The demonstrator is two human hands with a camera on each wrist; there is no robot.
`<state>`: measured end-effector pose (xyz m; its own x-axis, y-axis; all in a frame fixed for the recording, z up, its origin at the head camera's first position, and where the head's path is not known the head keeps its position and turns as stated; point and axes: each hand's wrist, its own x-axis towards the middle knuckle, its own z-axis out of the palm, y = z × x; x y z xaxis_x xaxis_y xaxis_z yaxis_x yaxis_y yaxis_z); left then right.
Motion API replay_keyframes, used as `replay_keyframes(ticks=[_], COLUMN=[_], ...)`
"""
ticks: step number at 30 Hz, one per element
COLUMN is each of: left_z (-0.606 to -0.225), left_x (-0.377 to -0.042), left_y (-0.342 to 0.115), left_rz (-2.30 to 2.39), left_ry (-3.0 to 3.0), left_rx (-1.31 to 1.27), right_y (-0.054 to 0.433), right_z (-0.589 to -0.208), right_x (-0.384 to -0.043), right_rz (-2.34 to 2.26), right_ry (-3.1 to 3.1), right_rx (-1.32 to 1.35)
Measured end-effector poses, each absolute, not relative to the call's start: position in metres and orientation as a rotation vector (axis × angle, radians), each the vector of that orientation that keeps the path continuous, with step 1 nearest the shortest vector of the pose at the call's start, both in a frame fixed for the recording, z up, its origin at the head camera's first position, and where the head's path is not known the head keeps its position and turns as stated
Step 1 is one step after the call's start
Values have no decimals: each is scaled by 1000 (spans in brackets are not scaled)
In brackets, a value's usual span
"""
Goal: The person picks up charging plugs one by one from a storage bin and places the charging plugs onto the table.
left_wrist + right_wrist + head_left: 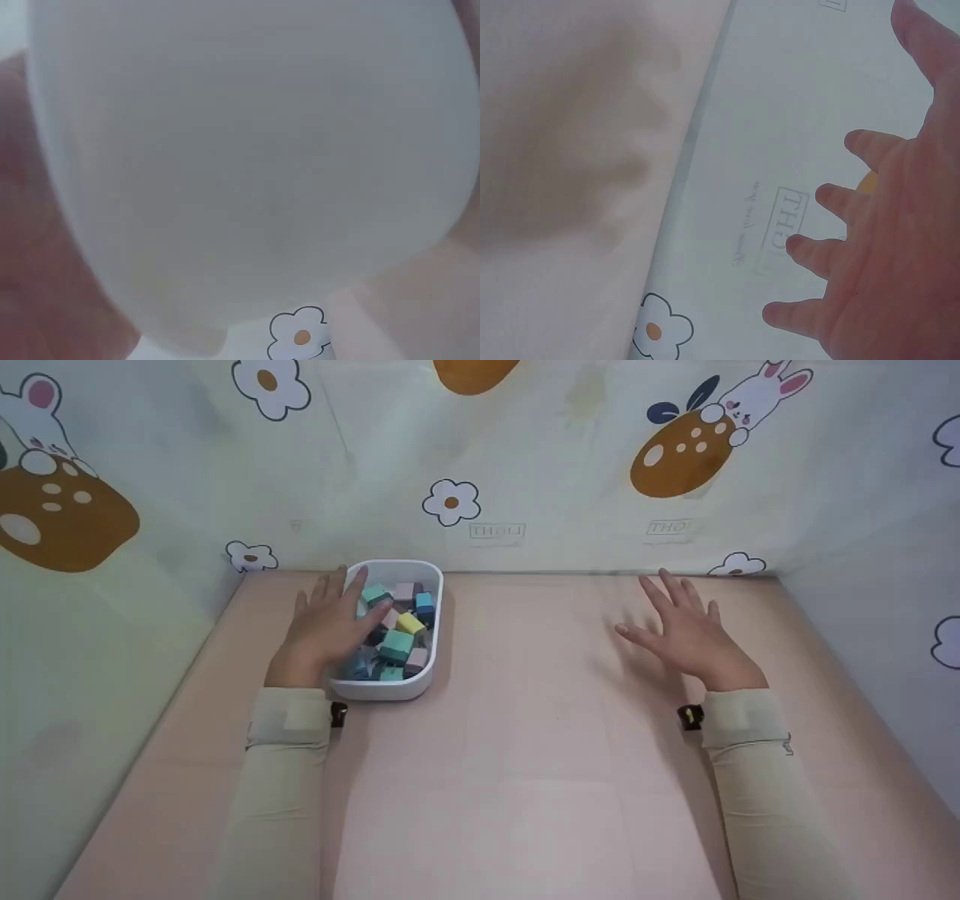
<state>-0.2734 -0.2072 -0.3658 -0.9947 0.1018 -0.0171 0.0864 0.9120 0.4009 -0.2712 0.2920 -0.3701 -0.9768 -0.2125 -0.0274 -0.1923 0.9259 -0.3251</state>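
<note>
Fingers (655,594) splay on right hand (691,641); left hand (319,626) spreads over white tub (390,691).

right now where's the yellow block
In the head view, left of centre, the yellow block lies in the tub, just right of the left hand.

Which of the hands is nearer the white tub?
Left: the left hand is at the white tub, on its left side; the right hand is well off to its right.
</note>
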Motion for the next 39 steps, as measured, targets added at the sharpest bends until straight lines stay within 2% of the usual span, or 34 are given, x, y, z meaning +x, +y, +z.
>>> replay_keyframes(ticks=[10,24,39], left_z=[-368,-394,-395], left_x=[-272,-282,-283], left_y=[-231,-238,-235], left_rz=[866,1052,1110], left_ry=[2853,2698,2637], left_rx=[-162,-249,-300], right_y=[291,288,290], right_z=[-370,-367,-370], right_x=[-272,-272,-271], right_rz=[-517,-518,-538], right_ry=[3014,2989,2977], right_rx=[-322,-331,-337])
